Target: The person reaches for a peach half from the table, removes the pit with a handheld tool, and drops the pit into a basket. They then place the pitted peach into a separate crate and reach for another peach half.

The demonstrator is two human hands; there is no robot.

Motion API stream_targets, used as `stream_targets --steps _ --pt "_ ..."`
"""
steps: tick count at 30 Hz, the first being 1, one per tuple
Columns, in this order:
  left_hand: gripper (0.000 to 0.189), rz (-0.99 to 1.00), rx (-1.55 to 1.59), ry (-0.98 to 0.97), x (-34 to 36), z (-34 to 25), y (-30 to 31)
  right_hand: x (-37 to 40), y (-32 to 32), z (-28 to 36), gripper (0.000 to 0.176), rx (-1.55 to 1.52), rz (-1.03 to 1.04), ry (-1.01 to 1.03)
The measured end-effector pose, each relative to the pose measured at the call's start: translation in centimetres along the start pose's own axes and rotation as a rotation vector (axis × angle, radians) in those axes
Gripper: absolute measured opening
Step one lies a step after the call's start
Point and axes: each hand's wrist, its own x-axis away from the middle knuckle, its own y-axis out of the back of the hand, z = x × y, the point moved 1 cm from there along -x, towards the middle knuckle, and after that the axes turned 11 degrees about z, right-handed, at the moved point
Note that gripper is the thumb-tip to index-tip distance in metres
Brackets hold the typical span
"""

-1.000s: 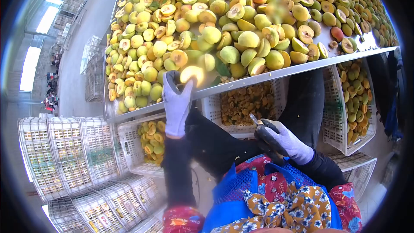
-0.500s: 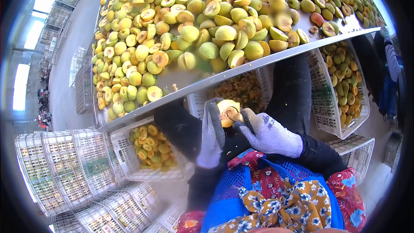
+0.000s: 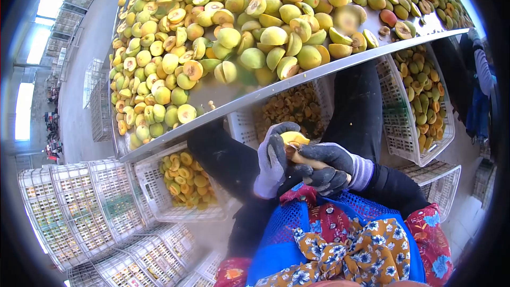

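My gloved left hand [image 3: 273, 159] is wrapped round a yellow halved fruit [image 3: 295, 138] above my lap. Close against it, my gloved right hand [image 3: 332, 166] grips a pale handled tool [image 3: 313, 163], whose far end meets the fruit; its tip is hidden. Just beyond both hands is the metal edge of a table [image 3: 265, 93] heaped with halved yellow-green fruit [image 3: 228, 37]. Under that edge, a crate [image 3: 241, 127] holds small brownish pieces [image 3: 294, 107].
Fruit-filled crates stand at the left [image 3: 156, 194] and right [image 3: 398, 122] of my legs. Stacked crates [image 3: 69, 207] are at the far left. Another person's sleeve [image 3: 483, 72] shows at the right edge, beside the table.
My left hand has turned and closed further round the fruit, its cut face now mostly hidden. My right hand has rolled over, showing its dark fingers and the pale handle. The view has shifted slightly.
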Motion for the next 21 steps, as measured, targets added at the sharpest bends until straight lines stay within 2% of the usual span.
stream_targets --steps 1,4,5,6,8,9,10,11,14,16,17,19,21 --pt "0.05 0.042 -0.116 -0.01 -0.1 -0.7 -0.1 0.0 0.1 -0.4 0.039 -0.072 0.052 0.007" --pt "0.049 0.076 -0.071 0.02 -0.6 -1.1 -0.2 0.1 1.1 -0.6 0.039 -0.201 0.178 0.022" --pt "0.05 0.036 0.113 0.107 -0.7 -0.4 -0.3 0.0 1.6 -0.4 0.039 -0.223 0.218 0.027" --pt "0.051 -0.007 0.021 0.109 -0.8 0.0 -0.5 -0.3 1.5 -0.2 0.039 -0.246 0.259 0.031" --pt "0.053 -0.101 -0.163 0.113 -1.0 0.6 -0.8 0.1 0.3 -0.4 0.041 -0.188 0.114 0.135" --pt "0.052 -0.175 0.17 0.179 -1.2 0.7 -0.7 0.4 -0.2 -0.5 0.042 -0.126 0.063 0.172" --pt "0.05 -0.309 0.07 0.26 -0.6 -0.1 0.4 0.7 -0.3 -0.5 0.043 -0.062 0.014 0.204" --pt "0.048 -0.439 -0.02 0.351 0.1 -0.8 1.5 1.4 0.5 -0.2 0.042 0.023 0.124 0.194" --pt "0.042 -0.792 -0.62 0.271 4.2 -3.9 7.2 3.0 1.2 1.1 0.039 0.064 -0.027 0.23" --pt "0.038 -0.933 -1.543 0.361 6.9 -6.6 11.1 3.0 1.9 2.1 0.038 0.135 -0.204 0.229" --pt "0.039 -0.949 -1.628 0.401 7.3 -8.0 12.6 2.8 2.2 2.3 0.037 0.17 -0.296 0.232" --pt "0.042 -0.969 -1.789 0.472 6.2 -10.1 15.1 2.0 3.5 2.1 0.035 0.188 -0.336 0.205" --pt "0.043 -0.815 -1.651 0.349 2.4 -10.5 17.0 1.4 3.6 2.2 0.033 0.246 -0.355 0.17"
